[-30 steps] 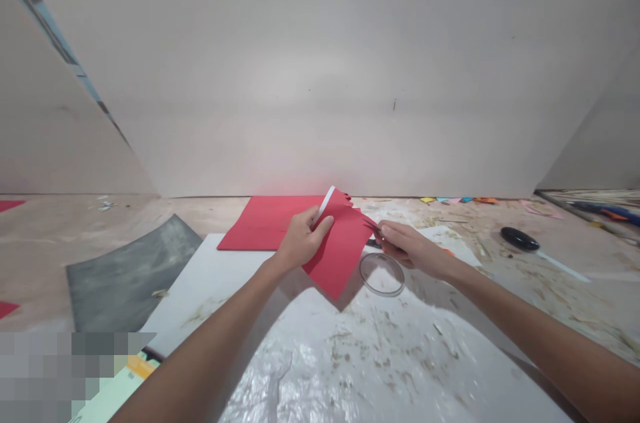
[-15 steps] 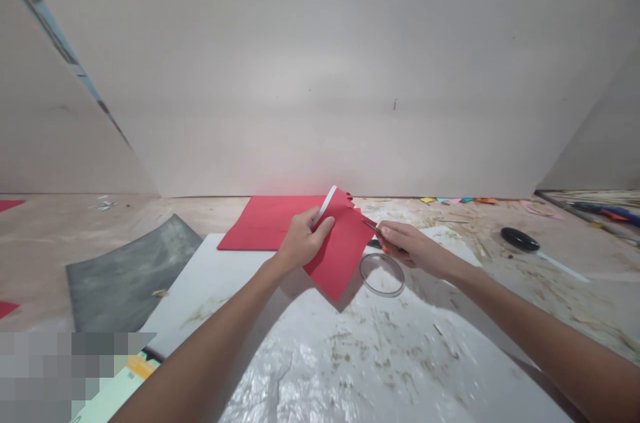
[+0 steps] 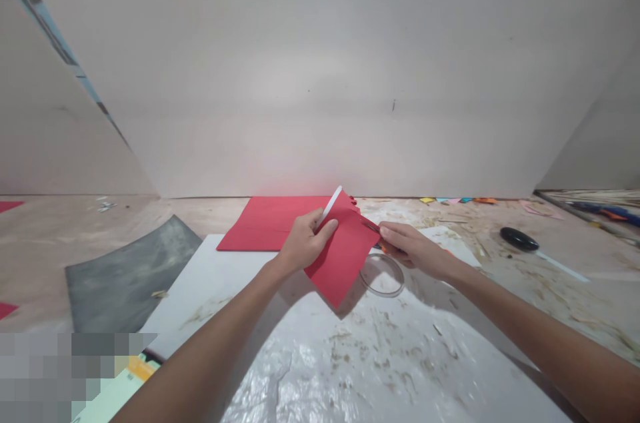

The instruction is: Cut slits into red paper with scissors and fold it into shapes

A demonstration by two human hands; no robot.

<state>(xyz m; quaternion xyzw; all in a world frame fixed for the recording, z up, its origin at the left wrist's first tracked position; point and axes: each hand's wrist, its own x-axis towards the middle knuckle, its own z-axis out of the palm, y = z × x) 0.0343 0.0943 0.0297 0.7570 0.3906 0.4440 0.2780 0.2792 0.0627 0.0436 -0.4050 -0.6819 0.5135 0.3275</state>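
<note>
My left hand [image 3: 306,236] pinches a red paper sheet [image 3: 343,256] between thumb and fingers, tilted above the table with a white strip along its upper left edge. In my right hand [image 3: 407,246] is a pair of scissors [image 3: 371,226], the blades at the upper right edge of that paper. The fingers mostly cover the scissors' handles. Behind my left hand lies a stack of red sheets [image 3: 260,226]. Below the scissors a clear round ring [image 3: 383,275] rests on the white board, partly behind the paper.
A stained white board [image 3: 380,363] lies under my hands. To the left is a dark grey sheet [image 3: 133,273]. At right sit a black oval object with a white strip [image 3: 520,239] and several tools [image 3: 607,212]. A tall white panel [image 3: 320,90] stands behind.
The red paper has shifted slightly right and tipped. The scissor blades have moved further in along its edge and show less. Both arms stay nearly in place.
</note>
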